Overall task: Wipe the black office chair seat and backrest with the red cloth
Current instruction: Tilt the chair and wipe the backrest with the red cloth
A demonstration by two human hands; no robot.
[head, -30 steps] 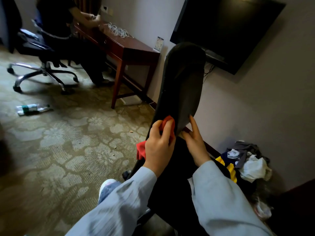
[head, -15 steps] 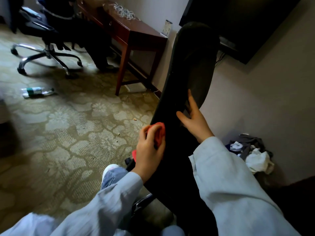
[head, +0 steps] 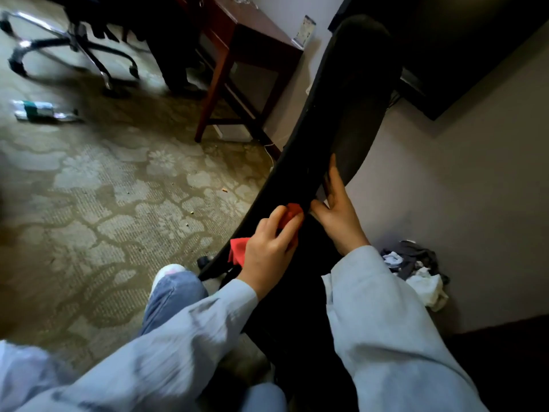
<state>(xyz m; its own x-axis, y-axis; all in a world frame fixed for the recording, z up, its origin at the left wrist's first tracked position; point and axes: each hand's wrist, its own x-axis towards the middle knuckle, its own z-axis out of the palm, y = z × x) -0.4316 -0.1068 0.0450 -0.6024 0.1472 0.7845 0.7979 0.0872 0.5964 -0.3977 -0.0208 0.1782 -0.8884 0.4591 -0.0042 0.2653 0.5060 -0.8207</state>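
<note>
While the left hand (head: 271, 242) curls its fingers round one crumpled red cloth (head: 238, 251) against one smooth, curved black backrest (head: 350, 99), the right hand (head: 338, 217) lays straight fingers on it.

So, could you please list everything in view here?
black office chair backrest: one, black, centre
red cloth: one, red, on the backrest's left edge
desk: one, red-brown wood, top centre
second office chair: one, black with chrome base, top left
bottle: one, clear with green label, lying on the carpet, left
carpet: one, beige patterned, floor
clothes pile: one, grey and white, by the right wall
television: one, black, on the wall, top right
left hand: one, grips the red cloth
right hand: one, rests on the backrest's right edge
</note>
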